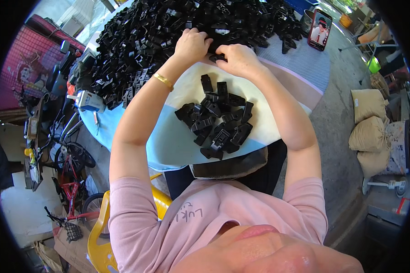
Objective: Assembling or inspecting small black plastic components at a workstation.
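Observation:
A large heap of black plastic parts (141,41) covers the far side of the cloth-covered table. At its near edge my left hand (192,44) reaches in, fingers curled down; what they hold is hidden among the parts. Just right of it, my right hand (238,59) is closed with thumb and fingers on a small black plastic part (218,58). Nearer to me, a smaller loose group of similar black plastic pieces (210,107) lies on the pale yellow and light blue cloth (164,136). Some of these pieces overlap each other.
A phone (320,30) with a lit screen stands upright at the far right of the table. At the left edge sits a small white and blue box (90,101). A yellow chair (100,236) and red bicycle (70,186) are at left; stuffed sacks (371,132) stand right.

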`<state>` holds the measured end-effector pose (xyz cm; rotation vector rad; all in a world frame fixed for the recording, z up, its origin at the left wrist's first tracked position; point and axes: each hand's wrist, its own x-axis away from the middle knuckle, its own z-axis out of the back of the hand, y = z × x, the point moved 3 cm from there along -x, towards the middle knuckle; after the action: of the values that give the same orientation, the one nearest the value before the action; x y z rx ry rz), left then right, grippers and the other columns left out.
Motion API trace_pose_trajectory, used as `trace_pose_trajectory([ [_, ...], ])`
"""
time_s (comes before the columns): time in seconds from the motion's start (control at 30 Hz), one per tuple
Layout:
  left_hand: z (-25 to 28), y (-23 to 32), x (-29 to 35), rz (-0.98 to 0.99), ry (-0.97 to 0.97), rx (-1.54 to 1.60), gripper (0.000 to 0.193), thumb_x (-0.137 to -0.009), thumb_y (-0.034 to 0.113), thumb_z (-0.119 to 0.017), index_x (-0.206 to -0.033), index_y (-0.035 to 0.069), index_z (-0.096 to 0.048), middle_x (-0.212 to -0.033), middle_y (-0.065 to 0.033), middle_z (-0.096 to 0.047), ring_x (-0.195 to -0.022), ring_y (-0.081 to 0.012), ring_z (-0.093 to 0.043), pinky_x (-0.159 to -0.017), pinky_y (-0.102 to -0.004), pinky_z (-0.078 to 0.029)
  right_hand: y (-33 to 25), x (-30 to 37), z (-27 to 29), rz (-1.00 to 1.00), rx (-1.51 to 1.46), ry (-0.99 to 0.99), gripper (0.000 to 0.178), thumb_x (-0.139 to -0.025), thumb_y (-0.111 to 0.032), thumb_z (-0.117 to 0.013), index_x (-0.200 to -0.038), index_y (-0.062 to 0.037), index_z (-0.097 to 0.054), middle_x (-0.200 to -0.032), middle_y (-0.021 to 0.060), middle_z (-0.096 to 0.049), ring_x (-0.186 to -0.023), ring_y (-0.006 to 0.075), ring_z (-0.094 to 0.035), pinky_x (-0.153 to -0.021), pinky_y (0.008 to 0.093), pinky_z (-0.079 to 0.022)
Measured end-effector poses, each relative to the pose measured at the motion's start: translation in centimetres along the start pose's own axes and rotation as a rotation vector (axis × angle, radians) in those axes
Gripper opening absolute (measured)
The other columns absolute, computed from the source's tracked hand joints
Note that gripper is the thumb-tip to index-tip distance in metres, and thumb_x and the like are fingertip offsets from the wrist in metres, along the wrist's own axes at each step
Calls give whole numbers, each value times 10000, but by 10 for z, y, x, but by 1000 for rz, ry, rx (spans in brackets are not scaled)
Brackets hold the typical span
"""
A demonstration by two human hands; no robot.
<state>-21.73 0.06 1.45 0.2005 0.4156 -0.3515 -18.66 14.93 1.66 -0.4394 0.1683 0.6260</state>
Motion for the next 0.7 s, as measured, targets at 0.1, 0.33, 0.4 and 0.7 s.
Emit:
trace_pose_trajectory([
  [0.1, -17, 3, -15, 173, -137, -99, 357, -801, 295, -586, -1096, 97, -614, -1018, -208, -575, -970, -369, -560, -839, -411, -468, 2, -1, -1, -5, 8, -28, 303, -732, -246, -630, -991, -90, -646, -794, 123, -664, -740, 278, -642, -685, 376, -511],
  [0.33, -23, -2, -23, 137, -210, -24, 363, -764, 268, -611, -1114, 168, -614, -1068, -206, -557, -1008, -357, -539, -869, -403, -459, 2, 1, 8, -28, -23, -128, 290, -718, -232, -612, -965, -87, -657, -860, 140, -658, -823, 291, -631, -744, 380, -505],
  [0.4, -26, -6, -22, 55, -284, 39, 381, -730, 243, -622, -1106, 177, -622, -1073, -196, -552, -1037, -348, -512, -892, -396, -447, -1, 1, 12, -20, -16, -151, 291, -713, -223, -605, -966, -88, -657, -858, 141, -658, -821, 291, -630, -743, 380, -505],
  [0.7, -12, 14, -3, 24, -50, 4, 343, -713, 151, -610, -1052, 101, -628, -1012, -137, -576, -1023, -327, -520, -846, -398, -469, 11, -1, 4, 11, -8, -149, 262, -678, -217, -586, -868, -61, -676, -772, 148, -650, -748, 301, -630, -697, 387, -508],
])
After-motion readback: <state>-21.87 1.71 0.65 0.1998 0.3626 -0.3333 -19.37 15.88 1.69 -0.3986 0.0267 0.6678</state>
